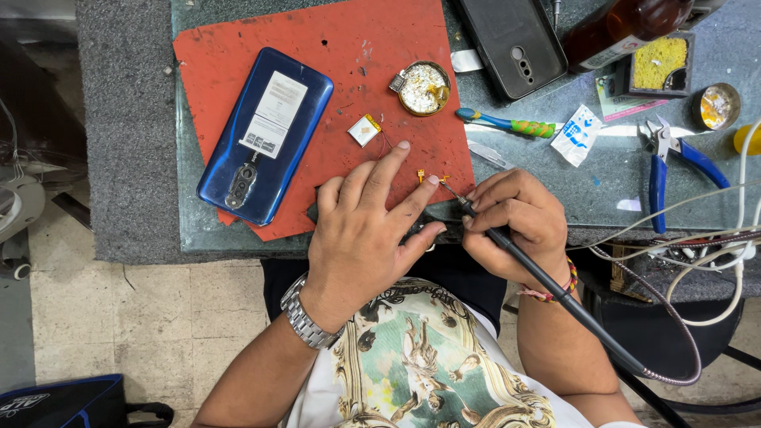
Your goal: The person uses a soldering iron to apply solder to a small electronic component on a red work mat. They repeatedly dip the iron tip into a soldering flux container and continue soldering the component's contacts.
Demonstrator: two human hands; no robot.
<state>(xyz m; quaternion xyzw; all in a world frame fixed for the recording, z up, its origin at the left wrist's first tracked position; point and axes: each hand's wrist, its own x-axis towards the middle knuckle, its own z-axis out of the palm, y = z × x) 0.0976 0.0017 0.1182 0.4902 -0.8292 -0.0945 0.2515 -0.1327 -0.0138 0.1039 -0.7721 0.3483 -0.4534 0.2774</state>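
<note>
- A blue phone [265,135] lies face down on the red mat [333,47], its long axis tilted from upper right to lower left, camera end toward me. A white rectangular label [273,113] with dark print sits on its upper back.
- A small white sachet [576,134] with blue marks lies on the glass right of the mat, beside a toothbrush [507,123] with a blue and green handle that lies almost level, head to the left.
- A brown bottle [626,28] with a pale label lies tipped at the top right, next to a yellow sponge [659,62] in a dark tray.
- My right hand [519,226] is clamped around the iron [507,242] like a pen, fingers curled together. The iron's long axis runs from lower right, where its cord leaves past my wrist, up to the left; its tip [445,187] points at two tiny gold parts [432,176] on the mat's near edge.
- My left hand [365,230] lies palm down, fingers spread apart, the fingertips pressed on the mat just beside those gold parts. It holds nothing I can see. A metal watch [305,317] is on that wrist.
- A small white battery [365,130] and a round tin [424,88] lie beyond my fingers.
- Blue pliers [670,162] lie well to the right.
</note>
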